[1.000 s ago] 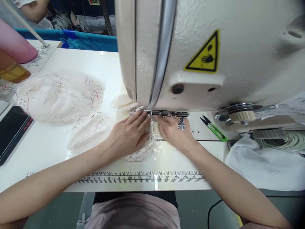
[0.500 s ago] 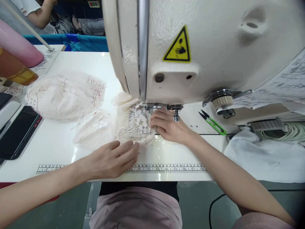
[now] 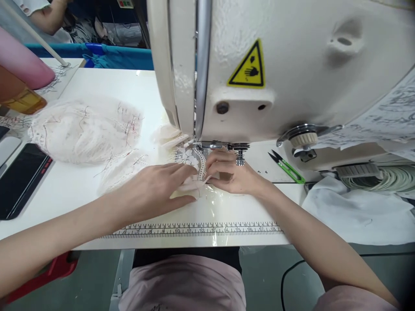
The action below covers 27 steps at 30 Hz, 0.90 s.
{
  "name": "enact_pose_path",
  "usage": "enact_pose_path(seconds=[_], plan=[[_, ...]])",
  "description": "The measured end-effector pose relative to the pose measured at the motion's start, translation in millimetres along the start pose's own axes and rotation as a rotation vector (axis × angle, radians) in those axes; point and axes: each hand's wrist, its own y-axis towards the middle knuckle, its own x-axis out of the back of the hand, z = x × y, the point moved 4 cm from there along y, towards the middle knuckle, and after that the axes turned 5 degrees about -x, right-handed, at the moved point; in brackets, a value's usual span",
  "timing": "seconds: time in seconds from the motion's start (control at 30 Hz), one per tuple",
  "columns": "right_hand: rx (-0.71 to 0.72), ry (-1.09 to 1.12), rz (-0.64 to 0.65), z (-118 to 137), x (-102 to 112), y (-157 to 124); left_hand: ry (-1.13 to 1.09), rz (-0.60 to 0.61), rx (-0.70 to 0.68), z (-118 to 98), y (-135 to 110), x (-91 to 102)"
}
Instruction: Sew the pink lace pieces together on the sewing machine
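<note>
A piece of cream lace fabric (image 3: pixel 186 156) lies under the head of a white sewing machine (image 3: pixel 233 112), close to the presser foot area, which the machine head mostly hides. My left hand (image 3: pixel 162 183) rests on the near left part of the lace, its fingers stretched out and the thumb apart. On the other side, my right hand (image 3: pixel 235 175) pinches the lace's near right edge between thumb and fingers, just below the machine's tension knob (image 3: pixel 240 157). Part of the lace is covered by both hands.
More lace pieces (image 3: pixel 87 131) with loose threads lie at left, beside a black phone-like device (image 3: pixel 24 181). Green thread snips (image 3: pixel 287 167) and white cloth (image 3: pixel 359 216) are at right. A printed ruler (image 3: pixel 194 230) runs along the table's front edge. Behind, another person's arm (image 3: pixel 50 17) shows.
My left hand has moved forward and right onto the lace, its thumb spreading away. The right thumb now pinches the lace's near edge, which is lifted and folded. The view has shifted slightly.
</note>
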Motion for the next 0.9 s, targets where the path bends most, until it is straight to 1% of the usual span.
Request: enact_pose_path(seconds=[0.03, 0.07, 0.1, 0.2, 0.23, 0.3, 0.37, 0.43, 0.5, 0.57, 0.63, 0.77, 0.9], plan=[[-0.005, 0.015, 0.001, 0, 1, 0, 0.033, 0.004, -0.034, 1, 5, -5.4], [-0.013, 0.021, 0.003, -1, 1, -1, 0.08, -0.018, -0.072, 1, 10, -10.8], [-0.022, 0.018, 0.005, -1, 1, -1, 0.137, -0.059, -0.113, 1, 13, -15.8], [-0.06, -0.056, 0.043, -2, 0, -3, 0.294, -0.239, -0.214, -2, 15, -25.7], [-0.067, -0.096, 0.063, -2, -1, -4, 0.325, -0.288, -0.234, -3, 15, -27.0], [-0.051, -0.169, 0.069, -3, -3, -5, 0.348, -0.349, -0.252, -4, 13, -27.2], [0.014, -0.187, 0.023, -1, -3, -4, 0.351, -0.359, -0.254, -4, 12, -25.3], [0.091, -0.148, -0.023, 2, -2, -2, 0.364, -0.35, -0.251, -5, 12, -23.1], [0.124, -0.107, -0.021, 3, 0, 0, 0.404, -0.351, -0.257, -5, 12, -22.0], [0.119, -0.089, 0.002, 4, 1, 2, 0.436, -0.377, -0.266, -6, 11, -22.5], [0.104, -0.086, 0.009, 5, 2, 3, 0.417, -0.392, -0.278, -6, 9, -25.2], [0.088, -0.089, -0.014, 6, 2, 2, 0.315, -0.362, -0.26, -5, 8, -32.8], [0.072, -0.116, -0.033, 5, 1, 0, 0.283, -0.356, -0.241, -4, 7, -34.2]])
